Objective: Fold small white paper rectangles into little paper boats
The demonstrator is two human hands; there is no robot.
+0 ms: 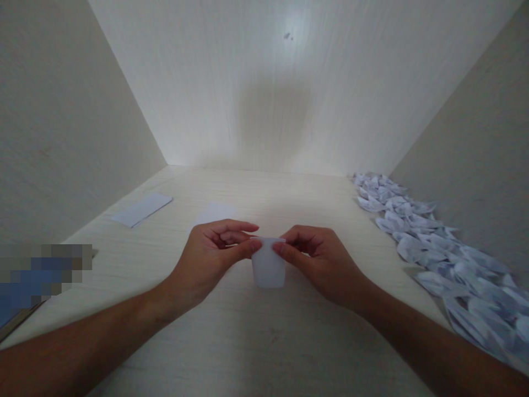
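One white paper [268, 271], lower corners rounded; left hand [210, 251], right hand [324, 262] fingers [295, 235] pinching top edge.

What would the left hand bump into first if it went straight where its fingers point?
The left hand already pinches the paper; past that, it would probably meet the right hand, which pinches the paper's right side. Depth is hard to judge, so they might just miss.

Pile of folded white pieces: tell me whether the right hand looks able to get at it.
Probably yes: the pile lies uncovered beside the right forearm. The right hand would likely need to free its grip first, as it pinches a white paper together with the left hand.
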